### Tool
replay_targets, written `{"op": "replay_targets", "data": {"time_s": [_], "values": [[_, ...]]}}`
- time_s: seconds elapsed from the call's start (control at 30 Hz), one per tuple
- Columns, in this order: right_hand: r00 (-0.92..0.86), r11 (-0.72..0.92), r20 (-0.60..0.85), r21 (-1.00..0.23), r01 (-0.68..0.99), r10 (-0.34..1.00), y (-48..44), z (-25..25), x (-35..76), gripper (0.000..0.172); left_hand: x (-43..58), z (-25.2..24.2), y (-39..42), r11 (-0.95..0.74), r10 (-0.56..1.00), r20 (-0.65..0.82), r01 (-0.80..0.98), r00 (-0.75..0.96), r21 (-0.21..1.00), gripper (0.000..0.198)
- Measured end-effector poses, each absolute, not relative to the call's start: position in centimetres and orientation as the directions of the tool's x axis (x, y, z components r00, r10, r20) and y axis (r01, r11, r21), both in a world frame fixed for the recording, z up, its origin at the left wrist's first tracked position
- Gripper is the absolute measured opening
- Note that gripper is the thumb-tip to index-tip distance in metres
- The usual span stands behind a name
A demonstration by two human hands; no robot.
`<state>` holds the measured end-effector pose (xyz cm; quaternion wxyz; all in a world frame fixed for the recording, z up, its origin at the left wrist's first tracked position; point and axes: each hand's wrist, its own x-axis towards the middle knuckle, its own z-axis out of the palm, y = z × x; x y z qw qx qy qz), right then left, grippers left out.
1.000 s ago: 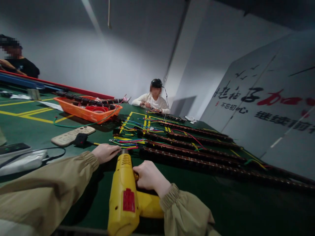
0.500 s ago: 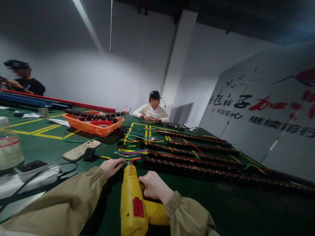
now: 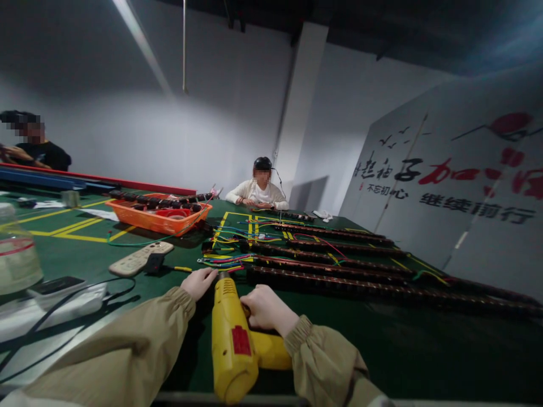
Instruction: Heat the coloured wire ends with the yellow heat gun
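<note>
My right hand (image 3: pixel 268 308) is wrapped round a yellow heat gun (image 3: pixel 233 339) with a red label. Its metal nozzle points away from me, at the coloured wires (image 3: pixel 232 269) on the table. Just left of the nozzle, my left hand (image 3: pixel 199 282) has its fingers pinched together where thin wire ends reach the fingertips. The exact tips are partly hidden behind the nozzle. Those wires come out of the nearest long dark strip (image 3: pixel 339 284), one of several lying side by side to the right.
An orange basket (image 3: pixel 159 219) with dark coiled parts stands left of centre. Nearer are a beige power strip (image 3: pixel 139 257), a black plug (image 3: pixel 156 263), a plastic jar (image 3: pixel 17 254) and a cable. A person (image 3: pixel 258 186) sits opposite; another person (image 3: pixel 40 150) is far left.
The view has shifted slightly. The heat gun sits a little further right and up in view, and my left hand has moved slightly the same way. Both holds look unchanged.
</note>
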<state>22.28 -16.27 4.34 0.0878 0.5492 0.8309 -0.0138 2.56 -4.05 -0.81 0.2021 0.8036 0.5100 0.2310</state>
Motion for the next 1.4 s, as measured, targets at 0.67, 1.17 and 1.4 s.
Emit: {"op": "replay_targets", "data": {"time_s": [0.67, 1.17, 1.4], "values": [[-0.422, 0.431, -0.155, 0.027, 0.902, 0.893, -15.6, 4.0, 22.9, 0.028, 2.2, -1.6, -2.1, -0.410, 0.901, 0.177, 0.644, 0.396, 0.647, 0.052], [-0.328, 0.347, -0.207, 0.062, 0.936, 0.922, -15.4, 3.7, 24.7, 0.027, 2.2, -0.3, -3.3, -0.354, 0.928, 0.131, 0.720, 0.348, 0.597, 0.046], [-0.262, 0.280, -0.182, 0.078, 0.957, 0.948, -16.2, 3.7, 26.3, 0.028, 2.1, -0.3, -3.4, -0.410, 0.907, 0.168, 0.717, 0.387, 0.563, 0.049]]}}
